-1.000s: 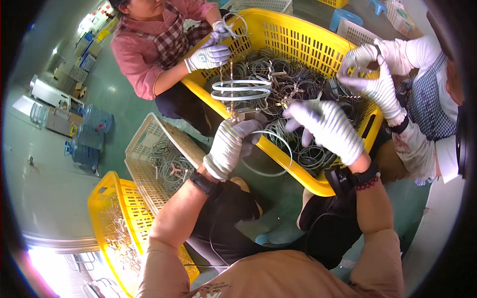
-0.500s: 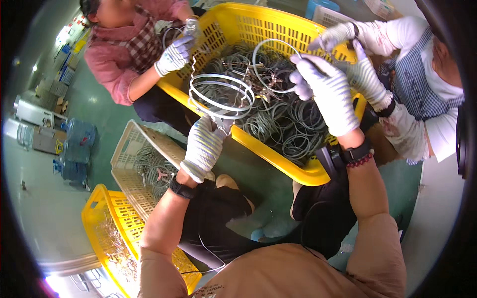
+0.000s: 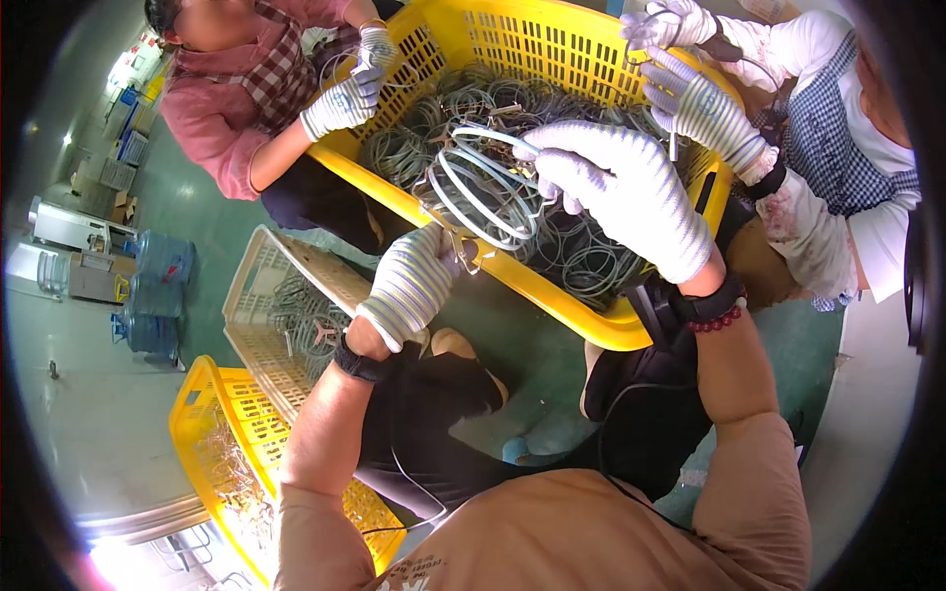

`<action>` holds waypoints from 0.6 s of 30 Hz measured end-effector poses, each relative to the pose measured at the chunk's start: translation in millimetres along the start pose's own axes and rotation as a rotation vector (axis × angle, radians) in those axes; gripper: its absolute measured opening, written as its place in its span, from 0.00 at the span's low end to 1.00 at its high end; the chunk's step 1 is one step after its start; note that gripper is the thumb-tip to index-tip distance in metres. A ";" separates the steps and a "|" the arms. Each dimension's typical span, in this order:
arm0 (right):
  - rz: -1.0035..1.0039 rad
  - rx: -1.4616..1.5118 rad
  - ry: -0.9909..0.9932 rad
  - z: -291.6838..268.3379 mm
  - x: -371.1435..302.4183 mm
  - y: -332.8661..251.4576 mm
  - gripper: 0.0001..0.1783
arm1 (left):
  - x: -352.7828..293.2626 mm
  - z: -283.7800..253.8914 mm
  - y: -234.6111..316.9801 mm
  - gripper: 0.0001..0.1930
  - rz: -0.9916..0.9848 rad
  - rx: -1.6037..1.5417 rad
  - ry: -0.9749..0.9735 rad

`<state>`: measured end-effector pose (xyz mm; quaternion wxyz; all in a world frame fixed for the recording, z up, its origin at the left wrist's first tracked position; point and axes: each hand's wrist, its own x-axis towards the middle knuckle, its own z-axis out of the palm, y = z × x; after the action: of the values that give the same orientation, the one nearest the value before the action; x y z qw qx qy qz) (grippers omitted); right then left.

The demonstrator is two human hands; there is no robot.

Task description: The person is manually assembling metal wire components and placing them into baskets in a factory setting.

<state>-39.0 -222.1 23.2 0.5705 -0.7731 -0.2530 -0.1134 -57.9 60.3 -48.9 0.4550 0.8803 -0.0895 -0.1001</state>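
Note:
My left hand, in a striped knit glove, is closed on a small metal bracket at the near rim of a yellow crate. Several pale grey metal rings stand above that bracket, with bent wire pieces at their side. My right hand, gloved too, pinches a thin grey ring, which overlaps the top of the other rings. Whether it touches them I cannot tell. Beneath both hands, the yellow crate holds a tangled heap of grey rings and metal fittings.
At the far left a person's gloved hands hold a ring; another person's gloved hands work at the right. A cream crate with rings and a yellow crate with copper-coloured pieces stand left. Blue water bottles stand beyond.
My right hand has moved left with its ring, bringing it over the rings at my left hand. Those rings now tilt more. The right-hand person's hands have shifted upward.

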 end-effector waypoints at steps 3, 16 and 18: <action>0.088 -0.012 -0.127 -6.5 3.0 -9.2 0.15 | 2.5 -6.3 -26.4 0.08 -0.080 0.037 -0.058; -0.003 -0.141 -0.015 20.9 -8.2 -5.6 0.13 | 6.1 -5.9 -18.1 0.07 -0.121 0.109 0.018; -0.032 -0.098 -0.036 24.8 -7.0 -3.7 0.14 | 7.2 -7.3 -16.7 0.08 -0.135 0.162 0.034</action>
<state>-49.7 -199.8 15.0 0.5253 -0.7980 -0.2697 -0.1207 -48.0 73.7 -59.0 0.3761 0.9198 -0.0299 -0.1079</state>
